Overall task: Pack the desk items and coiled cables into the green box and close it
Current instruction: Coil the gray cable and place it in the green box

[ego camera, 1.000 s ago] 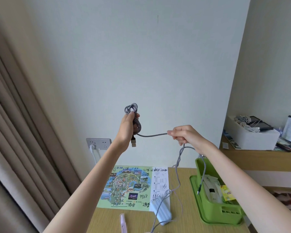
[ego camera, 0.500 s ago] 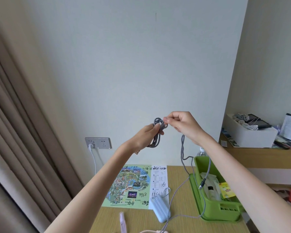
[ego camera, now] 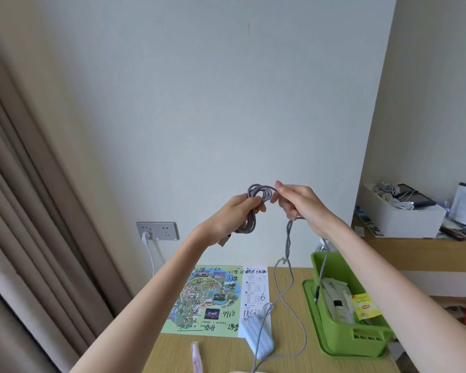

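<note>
We are partway through, by the look of things. Our left hand (ego camera: 234,215) grips a bundle of finished loops of the grey cable (ego camera: 256,191), held up in front of the wall well above the surface (ego camera: 226,354). Our right hand (ego camera: 299,203) pinches the running strand just beside that bundle, as if laying on another turn. A good length is not yet coiled: it hangs from the right hand, trails down across the surface and passes over the pale blue power bank (ego camera: 257,335). Another strand ending in a dark plug dangles over the green box (ego camera: 361,343). The box stands open at the right edge of the surface and already holds some sachets, a small bottle and a yellow packet (ego camera: 363,305), so part of the packing looks done. Left to do, as we judge it, are finishing this coil and dropping it in, then adding the power bank and the pink tube (ego camera: 197,356) near the front edge. The map sheet (ego camera: 210,294) may go in too, and then the box needs closing.
</note>
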